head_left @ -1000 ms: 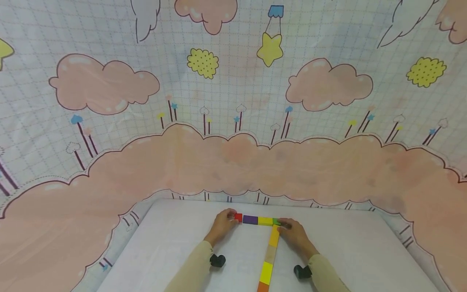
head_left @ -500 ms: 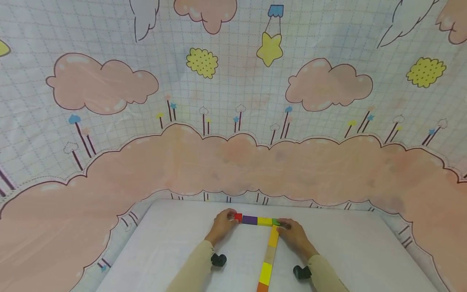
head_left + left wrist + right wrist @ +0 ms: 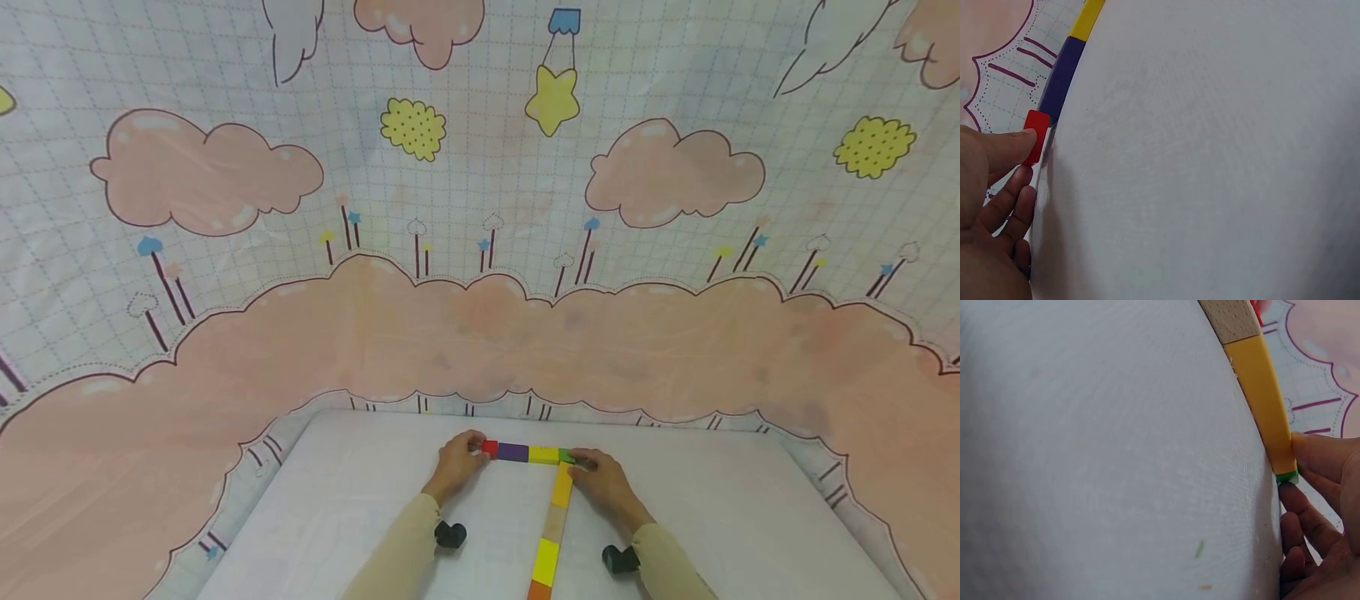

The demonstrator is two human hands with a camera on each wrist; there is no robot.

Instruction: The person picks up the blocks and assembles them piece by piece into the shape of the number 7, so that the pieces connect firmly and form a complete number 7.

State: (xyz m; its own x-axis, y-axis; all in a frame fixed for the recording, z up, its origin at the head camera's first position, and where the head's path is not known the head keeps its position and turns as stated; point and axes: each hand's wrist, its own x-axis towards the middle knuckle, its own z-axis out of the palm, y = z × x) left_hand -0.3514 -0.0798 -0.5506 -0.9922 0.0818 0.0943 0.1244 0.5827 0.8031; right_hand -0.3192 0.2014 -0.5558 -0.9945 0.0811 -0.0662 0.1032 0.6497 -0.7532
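In the head view a row of blocks runs across the far part of the table. My left hand (image 3: 457, 462) pinches the red block (image 3: 1036, 139) at the row's left end, against the purple block (image 3: 1060, 81). A yellow block (image 3: 543, 455) follows the purple one. At the right end my right hand (image 3: 603, 477) holds the small green block (image 3: 1287, 477), mostly hidden by the fingers. From that corner a second line runs toward me: an orange-yellow block (image 3: 1264, 403), a plain wooden block (image 3: 1230, 320), a yellow block (image 3: 546, 562) and an orange block (image 3: 538, 591).
The blocks lie on a white-covered table (image 3: 360, 467). Behind it hangs a cloth (image 3: 480, 333) printed with clouds and stars. Dark heart-shaped pieces (image 3: 451, 535) sit at both sleeve cuffs. The lower line of blocks runs off the head view's bottom edge.
A thin gap between the red and purple blocks has closed. Both hands keep nearly the same places, and the head view has shifted very slightly.
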